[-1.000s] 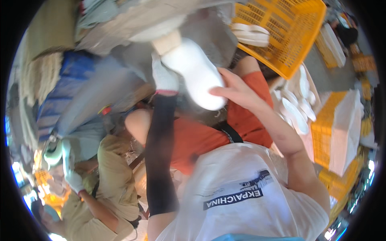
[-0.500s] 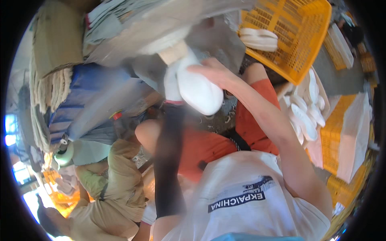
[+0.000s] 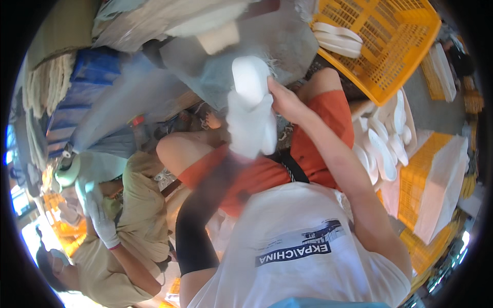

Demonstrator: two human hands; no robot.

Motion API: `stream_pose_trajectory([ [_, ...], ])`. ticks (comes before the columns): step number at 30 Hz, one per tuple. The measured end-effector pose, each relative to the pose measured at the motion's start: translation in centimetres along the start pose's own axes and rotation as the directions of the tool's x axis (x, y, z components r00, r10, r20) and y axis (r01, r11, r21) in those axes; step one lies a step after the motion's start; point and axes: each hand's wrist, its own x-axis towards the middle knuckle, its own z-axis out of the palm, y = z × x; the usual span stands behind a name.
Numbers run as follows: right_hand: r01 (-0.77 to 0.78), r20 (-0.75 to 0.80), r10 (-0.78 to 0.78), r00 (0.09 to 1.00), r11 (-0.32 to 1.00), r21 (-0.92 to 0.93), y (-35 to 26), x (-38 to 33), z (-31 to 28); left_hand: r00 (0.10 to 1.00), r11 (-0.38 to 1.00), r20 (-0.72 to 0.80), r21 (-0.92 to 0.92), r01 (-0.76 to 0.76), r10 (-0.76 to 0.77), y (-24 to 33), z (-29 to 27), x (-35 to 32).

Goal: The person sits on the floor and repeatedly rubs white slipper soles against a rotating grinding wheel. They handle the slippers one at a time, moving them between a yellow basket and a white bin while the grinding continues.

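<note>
My left hand, in a white glove below a black sleeve, is wrapped round a white shoe sole above my lap. The sole's rounded end points away from me, and its lower part is hidden by the glove. My bare right hand is closed at the sole's right side, thumb and fingers near its edge. What the right fingers grip is partly hidden. Just beyond the sole is a grey metal surface, with a beige block at its far side.
A yellow plastic basket with a few white soles stands far right. More white soles are heaped below it, beside a yellow crate. At left, a co-worker's gloved hand shows near blue sheeting and stacked cloth.
Both hands have drawn back from the beige block toward my lap. The sole has turned, its rounded end now pointing away. A co-worker's gloved hand has come into view at left.
</note>
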Motion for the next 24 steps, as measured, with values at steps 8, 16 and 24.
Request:
stream_pose_trajectory([
  [8, 0.179, -0.314, -0.211, 0.926, 0.976, -0.126, 3.6, 7.4, 5.7, 0.971, 0.964, 0.17, -0.235, -0.127, 0.17, 2.4, -4.3, 3.5],
  [16, 0.045, -0.22, -0.406, 0.887, 0.55, -0.834, -16.2, -16.1, -8.0, 0.805, 0.818, 0.382, -0.537, -0.206, 0.454, 4.3, 4.5, -7.6],
  [24, -0.142, -0.379, -0.694, 0.612, 0.376, -0.916, -10.3, -25.6, -16.3, 0.651, 0.889, 0.7, -0.449, 0.084, 0.292, 5.0, 12.2, -6.2],
])
